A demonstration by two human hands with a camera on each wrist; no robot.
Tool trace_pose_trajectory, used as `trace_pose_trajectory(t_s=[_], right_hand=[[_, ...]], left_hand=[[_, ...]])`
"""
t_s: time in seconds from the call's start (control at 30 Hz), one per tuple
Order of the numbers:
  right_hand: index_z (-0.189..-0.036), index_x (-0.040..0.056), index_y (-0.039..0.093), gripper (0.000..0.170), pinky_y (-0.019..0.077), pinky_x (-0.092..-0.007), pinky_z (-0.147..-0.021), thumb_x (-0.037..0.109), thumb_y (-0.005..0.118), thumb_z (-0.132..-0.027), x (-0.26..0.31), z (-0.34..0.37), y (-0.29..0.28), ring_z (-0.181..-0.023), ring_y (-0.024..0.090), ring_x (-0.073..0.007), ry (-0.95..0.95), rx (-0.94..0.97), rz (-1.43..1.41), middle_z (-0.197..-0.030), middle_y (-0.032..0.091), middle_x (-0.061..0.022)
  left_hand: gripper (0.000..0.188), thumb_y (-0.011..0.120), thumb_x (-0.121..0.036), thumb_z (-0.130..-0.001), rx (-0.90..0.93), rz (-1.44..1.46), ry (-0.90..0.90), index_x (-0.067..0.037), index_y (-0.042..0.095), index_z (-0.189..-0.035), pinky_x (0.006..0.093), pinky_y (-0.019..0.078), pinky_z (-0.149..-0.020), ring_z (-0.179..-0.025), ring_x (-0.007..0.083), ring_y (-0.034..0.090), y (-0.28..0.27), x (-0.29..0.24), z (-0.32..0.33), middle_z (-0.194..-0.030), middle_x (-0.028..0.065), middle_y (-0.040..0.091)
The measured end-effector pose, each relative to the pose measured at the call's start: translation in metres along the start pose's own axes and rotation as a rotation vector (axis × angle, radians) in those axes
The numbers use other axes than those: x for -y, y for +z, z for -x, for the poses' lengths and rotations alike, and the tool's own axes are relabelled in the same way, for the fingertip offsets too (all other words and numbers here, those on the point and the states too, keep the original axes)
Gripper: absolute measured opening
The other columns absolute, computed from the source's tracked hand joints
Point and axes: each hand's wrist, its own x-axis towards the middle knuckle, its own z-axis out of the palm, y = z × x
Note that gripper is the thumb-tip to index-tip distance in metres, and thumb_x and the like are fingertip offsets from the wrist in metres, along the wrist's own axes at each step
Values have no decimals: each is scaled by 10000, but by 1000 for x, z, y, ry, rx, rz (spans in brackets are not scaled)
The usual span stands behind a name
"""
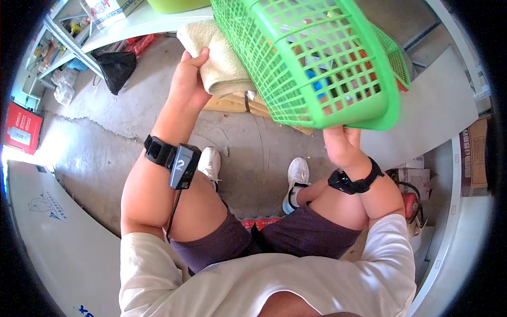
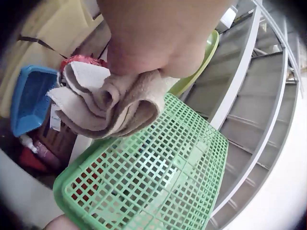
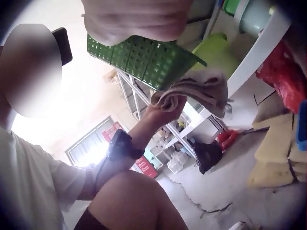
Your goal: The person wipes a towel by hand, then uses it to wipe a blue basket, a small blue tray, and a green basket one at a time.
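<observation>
A folded beige towel [image 1: 224, 61] is pinched by my left hand [image 1: 190, 79], thumb on top, beside the green basket. In the left wrist view the towel [image 2: 110, 103] hangs in loose folds below the left hand [image 2: 153, 38], next to the basket [image 2: 158, 167]. My right hand [image 1: 340, 142] holds the tilted green basket [image 1: 317, 119] by its lower end, most fingers hidden behind it. Small coloured items show through the basket's lattice in the head view. The right wrist view shows the right hand [image 3: 136, 21] over the basket [image 3: 139, 60].
A white shelf [image 1: 142, 24] runs across the back, with a lime green tub [image 1: 177, 5] on it. Below hangs a black bag [image 1: 115, 68]. A blue bin [image 2: 33, 100] stands near yellow cardboard in the left wrist view. A white panel [image 1: 422, 116] lies right of the basket.
</observation>
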Motion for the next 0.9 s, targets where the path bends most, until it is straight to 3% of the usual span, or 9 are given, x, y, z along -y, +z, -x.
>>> trace_pose_trajectory(t_s=[0.07, 0.13, 0.23, 0.33, 0.4, 0.53, 0.67, 0.73, 0.9], right_hand=[[-1288, 11, 495, 345, 432, -338, -961, 161, 546, -982, -4, 1, -2, -1110, 562, -187, -49, 55, 224, -1255, 568, -99], [-1289, 4, 491, 361, 426, -345, -973, 156, 565, -970, 0, -2, 1, -1119, 558, -197, -64, 40, 195, -1245, 573, -105], [-1289, -4, 487, 379, 404, -357, -996, 200, 558, -978, -7, -3, -5, -1160, 523, -190, -122, -93, 236, -1274, 546, -103], [-1269, -17, 497, 374, 403, -349, -982, 245, 514, -1003, -3, -10, -3, -1130, 522, -179, -72, -215, -147, -1274, 537, -77], [-1307, 17, 477, 389, 396, -365, -1003, 259, 510, -1004, -14, -7, -14, -1155, 512, -187, -50, -190, -10, -1290, 528, -75], [-1189, -4, 563, 274, 427, -316, -926, 183, 545, -989, -9, -18, -11, -1031, 555, -153, -97, -127, 417, -1132, 611, -53], [-1066, 0, 575, 198, 487, -375, -763, 126, 608, -917, -18, -23, -25, -884, 615, -367, -72, 175, 716, -975, 614, -211], [-1018, -4, 569, 187, 484, -410, -719, 151, 607, -920, -16, -26, -18, -848, 606, -401, 74, 166, 729, -925, 612, -231], [-980, -8, 554, 235, 469, -460, -644, 220, 587, -934, -43, -25, -21, -768, 603, -446, 313, 205, 763, -809, 612, -250]], left_hand=[[434, 428, -61, -970, -18, -49, -22, -92, 340, -1394, 499, 443, -1030, -1197, 326, 533, 7, 4, 7, -1330, 140, 503], [462, 447, -32, -946, -29, -108, -144, -67, 333, -1392, 489, 469, -1008, -1180, 335, 550, 22, 9, 23, -1310, 162, 515], [487, 491, -30, -922, 134, -123, -312, -35, 337, -1384, 463, 492, -981, -1145, 314, 581, 28, 36, 42, -1287, 164, 531], [491, 523, -37, -913, 279, -106, -526, -22, 369, -1379, 435, 541, -901, -1061, 290, 631, 33, 58, 60, -1224, 169, 577], [481, 524, -42, -912, 226, -97, -582, -17, 379, -1370, 441, 542, -896, -1051, 293, 634, 39, 65, 68, -1222, 172, 578], [431, 489, -54, -922, 91, -98, -425, -12, 397, -1341, 464, 507, -949, -1078, 302, 613, 39, 53, 49, -1216, 184, 573], [392, 483, -15, -926, -21, -96, -201, -4, 366, -1300, 519, 531, -902, -1057, 349, 592, 13, 20, 6, -1172, 195, 543], [348, 479, -7, -922, -161, -189, 55, 0, 389, -1258, 506, 531, -900, -1063, 344, 588, -3, 13, -12, -1176, 195, 542], [378, 489, 19, -922, -289, -150, 221, -18, 375, -1281, 461, 521, -915, -1087, 320, 577, -37, 5, -33, -1220, 162, 527]])
